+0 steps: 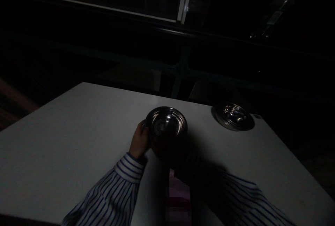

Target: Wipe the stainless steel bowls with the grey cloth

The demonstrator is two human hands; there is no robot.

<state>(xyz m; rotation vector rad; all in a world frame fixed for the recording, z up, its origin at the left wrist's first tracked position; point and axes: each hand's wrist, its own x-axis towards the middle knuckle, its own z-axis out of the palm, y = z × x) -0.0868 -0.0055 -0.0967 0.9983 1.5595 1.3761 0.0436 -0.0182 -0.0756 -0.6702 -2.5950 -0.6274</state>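
A shiny steel bowl [167, 118] is at the middle of the white table, its open top facing up. My left hand [139, 140] grips the left side of its rim, thumb and fingers closed on the edge. In deep shadow at the bowl's near side lies my right hand [170, 149]; its fingers are too dark to make out. Below the hands, a pinkish-purple packet-like thing [179, 189] shows at the near side, partly covered by shadow.
A second steel bowl [233, 116] stands at the table's far right corner, beside a small label [256, 116]. The white table [78, 132] ends at a far edge, with dark bars behind it. A clear plastic bottle [280, 8] is dimly visible at upper right.
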